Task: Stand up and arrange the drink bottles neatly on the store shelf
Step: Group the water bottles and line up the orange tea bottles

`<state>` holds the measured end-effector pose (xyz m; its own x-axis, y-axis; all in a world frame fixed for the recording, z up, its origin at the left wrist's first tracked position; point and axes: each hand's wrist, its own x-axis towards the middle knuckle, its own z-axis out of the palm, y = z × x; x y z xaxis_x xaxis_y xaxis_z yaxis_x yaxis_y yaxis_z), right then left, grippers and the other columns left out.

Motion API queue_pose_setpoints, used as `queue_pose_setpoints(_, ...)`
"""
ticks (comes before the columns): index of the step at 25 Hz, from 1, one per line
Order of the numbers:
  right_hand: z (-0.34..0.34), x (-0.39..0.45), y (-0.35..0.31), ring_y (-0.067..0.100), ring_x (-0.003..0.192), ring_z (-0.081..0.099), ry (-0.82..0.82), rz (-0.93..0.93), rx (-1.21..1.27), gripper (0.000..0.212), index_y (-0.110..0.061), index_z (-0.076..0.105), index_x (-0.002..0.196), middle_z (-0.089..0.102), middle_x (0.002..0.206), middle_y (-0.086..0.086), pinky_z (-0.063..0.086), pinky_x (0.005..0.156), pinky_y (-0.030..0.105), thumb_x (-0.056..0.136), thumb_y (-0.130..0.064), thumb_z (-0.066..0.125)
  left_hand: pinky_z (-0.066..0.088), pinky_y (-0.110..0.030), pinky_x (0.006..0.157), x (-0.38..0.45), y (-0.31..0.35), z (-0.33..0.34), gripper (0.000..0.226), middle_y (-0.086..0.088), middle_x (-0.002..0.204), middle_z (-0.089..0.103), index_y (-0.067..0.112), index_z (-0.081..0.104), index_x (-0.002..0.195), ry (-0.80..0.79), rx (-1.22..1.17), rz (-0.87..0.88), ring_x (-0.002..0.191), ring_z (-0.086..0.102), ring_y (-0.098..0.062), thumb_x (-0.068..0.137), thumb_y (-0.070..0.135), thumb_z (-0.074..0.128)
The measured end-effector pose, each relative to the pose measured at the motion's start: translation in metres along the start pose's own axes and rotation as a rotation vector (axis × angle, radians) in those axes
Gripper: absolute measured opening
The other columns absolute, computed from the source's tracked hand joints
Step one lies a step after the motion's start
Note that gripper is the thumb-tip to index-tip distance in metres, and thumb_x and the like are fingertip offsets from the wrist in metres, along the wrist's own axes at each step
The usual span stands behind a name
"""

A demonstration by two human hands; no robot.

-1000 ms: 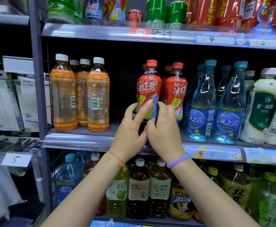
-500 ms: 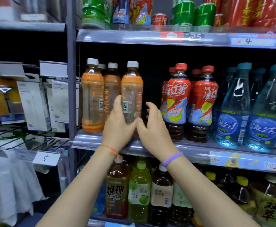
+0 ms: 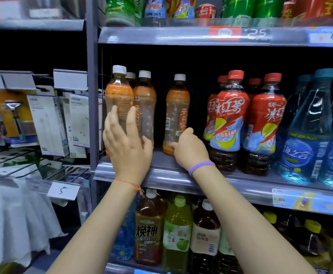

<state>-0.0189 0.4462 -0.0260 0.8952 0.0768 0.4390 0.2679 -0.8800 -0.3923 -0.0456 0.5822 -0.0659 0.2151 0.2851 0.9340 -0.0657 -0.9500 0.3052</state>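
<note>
On the middle shelf (image 3: 167, 171), each hand hides its orange bottle's base: left hand (image 3: 127, 145) spread, right hand (image 3: 189, 149) gripping.

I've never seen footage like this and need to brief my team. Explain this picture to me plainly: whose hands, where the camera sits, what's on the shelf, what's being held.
There is no machine here. A person wears a camera on the head, so you look forward and down along their own arms at a store shelf.

The left hand, with a red string at the wrist, lies with straight fingers against the front orange-labelled bottles with white caps at the shelf's left end. The right hand, with a purple band, curls round the base of a single orange bottle standing apart from that group.

To the right stand red iced tea bottles, then blue water bottles. More drinks fill the shelves above and below.
</note>
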Motion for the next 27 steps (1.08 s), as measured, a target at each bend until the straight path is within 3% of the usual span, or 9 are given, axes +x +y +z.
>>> queue_pose_setpoints(2, 0.0, -0.002, 0.002, 0.033, 0.09, 0.06, 0.003, -0.044, -0.044, 0.022, -0.004, 0.042, 0.114, 0.062, 0.109, 0.015, 0.04, 0.066, 0.034, 0.098, -0.014, 0.053, 0.031, -0.058, 0.109, 0.005, -0.009, 0.0, 0.072, -0.024, 0.154, 0.029, 0.016, 0.036, 0.148, 0.003, 0.077, -0.032, 0.14, 0.028, -0.042, 0.082, 0.02, 0.064)
queue_pose_setpoints(4, 0.001, -0.004, 0.003, 0.027, 0.08, 0.054, 0.039, -0.086, -0.036, 0.019, -0.007, 0.043, 0.111, 0.061, 0.106, 0.013, 0.041, 0.064, 0.034, 0.098, -0.018, 0.053, 0.03, -0.057, 0.108, 0.009, -0.017, -0.001, 0.078, -0.021, 0.153, 0.031, 0.018, 0.033, 0.15, 0.015, 0.129, -0.043, 0.14, 0.028, -0.039, 0.08, 0.026, 0.068)
queue_pose_setpoints(7, 0.001, -0.008, -0.002, 0.024, 0.087, 0.058, 0.134, -0.201, 0.043, 0.018, -0.013, 0.047, 0.11, 0.059, 0.106, 0.007, 0.047, 0.067, 0.034, 0.098, -0.024, 0.053, 0.022, -0.053, 0.112, 0.013, -0.031, -0.003, 0.084, -0.017, 0.155, 0.031, 0.02, 0.031, 0.151, 0.047, 0.199, 0.028, 0.142, 0.023, -0.035, 0.078, 0.033, 0.071)
queue_pose_setpoints(10, 0.005, -0.011, -0.022, 0.018, 0.09, 0.058, 0.155, -0.271, 0.167, 0.023, -0.017, 0.052, 0.114, 0.056, 0.107, -0.001, 0.051, 0.074, 0.032, 0.096, -0.029, 0.057, 0.026, -0.057, 0.112, 0.018, -0.046, -0.006, 0.091, -0.021, 0.16, 0.017, 0.022, 0.026, 0.154, 0.02, 0.117, 0.036, 0.147, 0.015, -0.039, 0.078, 0.041, 0.071)
queue_pose_setpoints(13, 0.013, 0.0, -0.048, 0.016, 0.096, 0.057, 0.083, -0.191, 0.287, 0.041, -0.016, 0.051, 0.12, 0.054, 0.112, -0.002, 0.053, 0.082, 0.034, 0.091, -0.041, 0.065, 0.035, -0.057, 0.107, 0.019, -0.057, -0.008, 0.093, -0.025, 0.16, 0.013, 0.018, 0.026, 0.154, -0.005, 0.02, 0.051, 0.143, 0.024, -0.044, 0.079, 0.041, 0.074)
queue_pose_setpoints(17, 0.031, 0.013, -0.069, 0.019, 0.09, 0.054, 0.056, -0.027, 0.212, 0.059, -0.014, 0.055, 0.113, 0.05, 0.112, 0.004, 0.051, 0.075, 0.035, 0.082, -0.062, 0.066, 0.04, -0.053, 0.104, 0.015, -0.063, -0.008, 0.078, -0.024, 0.159, 0.018, 0.014, 0.037, 0.149, 0.009, -0.061, 0.068, 0.135, 0.033, -0.044, 0.082, 0.031, 0.072)
queue_pose_setpoints(22, 0.035, 0.017, -0.077, 0.015, 0.079, 0.065, 0.098, 0.059, 0.308, 0.055, -0.018, 0.066, 0.098, 0.068, 0.094, 0.0, 0.059, 0.072, 0.035, 0.074, -0.067, 0.07, 0.039, -0.05, 0.104, 0.013, -0.064, -0.009, 0.074, -0.021, 0.16, 0.02, 0.008, 0.038, 0.147, -0.001, -0.102, 0.052, 0.135, 0.035, -0.041, 0.085, 0.032, 0.069)
queue_pose_setpoints(25, 0.028, 0.003, -0.068, 0.017, 0.083, 0.061, 0.164, 0.094, 0.242, 0.063, -0.018, 0.063, 0.103, 0.057, 0.104, 0.002, 0.056, 0.071, 0.033, 0.069, -0.071, 0.067, 0.04, -0.049, 0.103, 0.013, -0.065, -0.009, 0.078, -0.019, 0.161, 0.02, 0.004, 0.037, 0.147, -0.012, -0.103, 0.032, 0.136, 0.033, -0.037, 0.084, 0.036, 0.07)
queue_pose_setpoints(27, 0.021, -0.007, -0.057, 0.015, 0.082, 0.056, 0.189, 0.111, 0.215, 0.061, -0.02, 0.061, 0.107, 0.048, 0.106, 0.002, 0.048, 0.063, 0.028, 0.071, -0.069, 0.066, 0.041, -0.049, 0.102, 0.012, -0.065, -0.009, 0.083, -0.018, 0.161, 0.02, 0.004, 0.036, 0.147, -0.025, -0.077, 0.018, 0.138, 0.033, -0.036, 0.081, 0.039, 0.072)
